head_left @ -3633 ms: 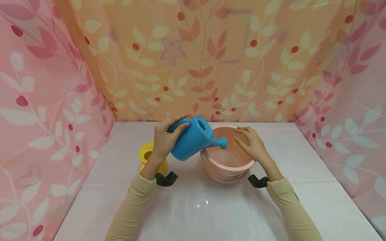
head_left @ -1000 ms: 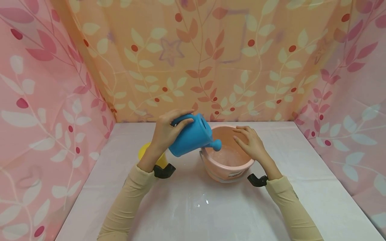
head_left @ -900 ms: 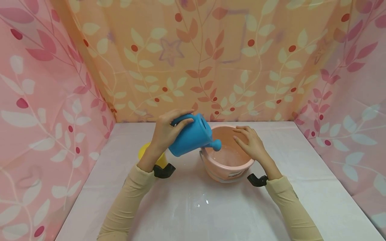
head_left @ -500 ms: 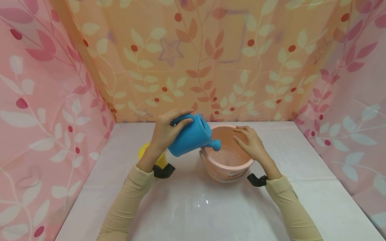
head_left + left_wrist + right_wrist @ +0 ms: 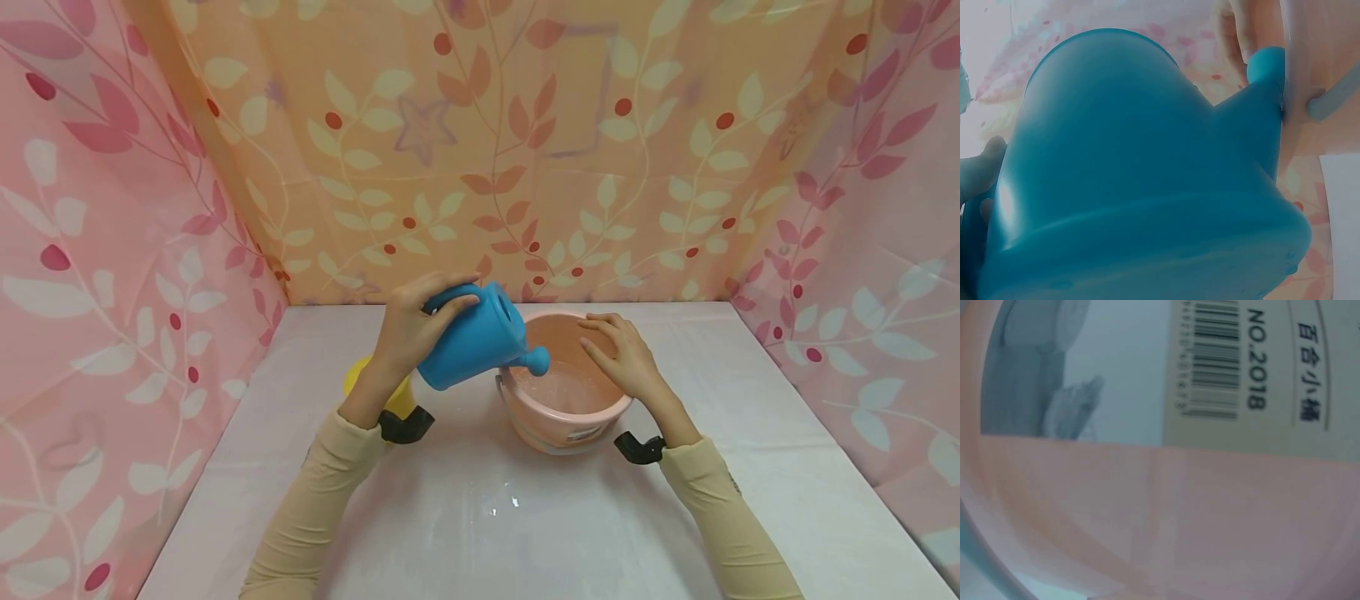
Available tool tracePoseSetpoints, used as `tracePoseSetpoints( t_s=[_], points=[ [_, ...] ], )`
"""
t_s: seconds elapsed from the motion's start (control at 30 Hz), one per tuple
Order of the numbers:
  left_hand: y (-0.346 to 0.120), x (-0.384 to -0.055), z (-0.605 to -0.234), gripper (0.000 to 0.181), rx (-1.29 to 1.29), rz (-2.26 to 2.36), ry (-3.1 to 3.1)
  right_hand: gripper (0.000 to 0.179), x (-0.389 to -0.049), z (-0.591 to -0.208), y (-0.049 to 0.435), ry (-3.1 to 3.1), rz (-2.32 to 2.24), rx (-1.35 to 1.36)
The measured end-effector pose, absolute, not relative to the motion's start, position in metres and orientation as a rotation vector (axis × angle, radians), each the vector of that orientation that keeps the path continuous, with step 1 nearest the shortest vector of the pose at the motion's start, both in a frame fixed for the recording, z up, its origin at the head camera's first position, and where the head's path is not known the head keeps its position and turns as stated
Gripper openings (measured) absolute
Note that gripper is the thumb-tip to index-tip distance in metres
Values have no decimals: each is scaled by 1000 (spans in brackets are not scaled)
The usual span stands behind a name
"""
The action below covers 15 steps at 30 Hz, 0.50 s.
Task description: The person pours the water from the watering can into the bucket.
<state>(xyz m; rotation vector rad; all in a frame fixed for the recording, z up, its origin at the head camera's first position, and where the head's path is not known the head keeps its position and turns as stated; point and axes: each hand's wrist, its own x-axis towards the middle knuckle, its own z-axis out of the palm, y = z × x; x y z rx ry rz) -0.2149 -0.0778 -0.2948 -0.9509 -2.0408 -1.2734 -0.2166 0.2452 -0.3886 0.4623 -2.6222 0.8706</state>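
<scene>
My left hand (image 5: pixel 408 329) grips the handle of a blue watering can (image 5: pixel 472 340), its thumb lying along the top. The can is tilted to the right, with its round spout head over a pink bucket (image 5: pixel 555 427). In the left wrist view the can (image 5: pixel 1129 144) fills most of the picture, with drops on its base. A shallow layer of water shows in the bucket. My right hand (image 5: pixel 633 358) holds the bucket's right rim, fingers hooked over it to the inside. Only the bucket's wall and its barcode label (image 5: pixel 1216 362) appear in the right wrist view.
A yellow container (image 5: pixel 360 375) stands behind my left wrist, partly hidden. Small wet spots (image 5: pixel 514 502) glisten on the white tabletop (image 5: pixel 480 550) in front of the bucket. Flower-patterned cloth walls (image 5: pixel 487 167) close off the back and both sides.
Compared with 3.6 seconds ago, the watering can is tipped further, its spout head slightly left and lower. My left hand has risen a little. Over the last second both hands stay nearly still.
</scene>
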Motion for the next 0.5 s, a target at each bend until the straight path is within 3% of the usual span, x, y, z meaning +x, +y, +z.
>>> tracePoseSetpoints(
  t_s=[0.5],
  points=[
    [-78,-216,-292,33,-978,-1255,-2041,35,-217,-389,245,-2624,874,451]
  ],
)
